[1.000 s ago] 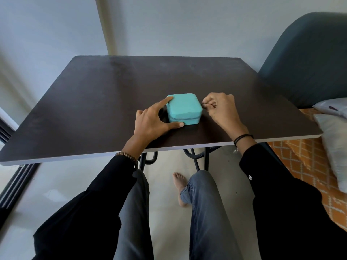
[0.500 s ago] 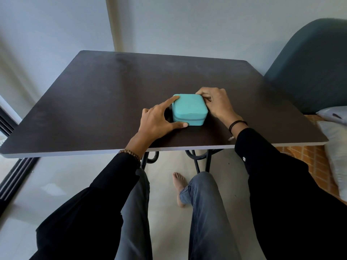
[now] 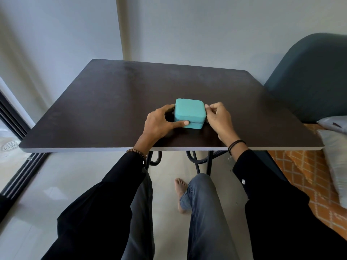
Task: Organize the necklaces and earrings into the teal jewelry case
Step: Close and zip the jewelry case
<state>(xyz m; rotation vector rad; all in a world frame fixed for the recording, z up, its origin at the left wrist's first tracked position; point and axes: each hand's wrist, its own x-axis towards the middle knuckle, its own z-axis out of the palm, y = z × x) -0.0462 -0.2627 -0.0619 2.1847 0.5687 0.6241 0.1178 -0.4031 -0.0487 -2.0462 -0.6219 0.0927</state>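
The teal jewelry case [image 3: 189,111] sits closed on the dark table [image 3: 116,102], near its front edge. My left hand [image 3: 159,121] clasps the case's left side, thumb along the front by the seam and fingers round the back corner. My right hand [image 3: 217,117] is pressed against the right side, its fingertips pinched together at the upper right edge of the case. What they pinch is too small to make out. No necklaces or earrings are visible.
A dark teal chair back [image 3: 311,79] stands close to the table's right side. Grey pillows [image 3: 336,147] lie on an orange patterned cover at the right. A dark window frame [image 3: 13,121] runs along the left. My legs are under the table.
The left index finger has come off the lid and curled round the case's left side. The right hand has moved from the back right corner to the right side. The camera tilted down.
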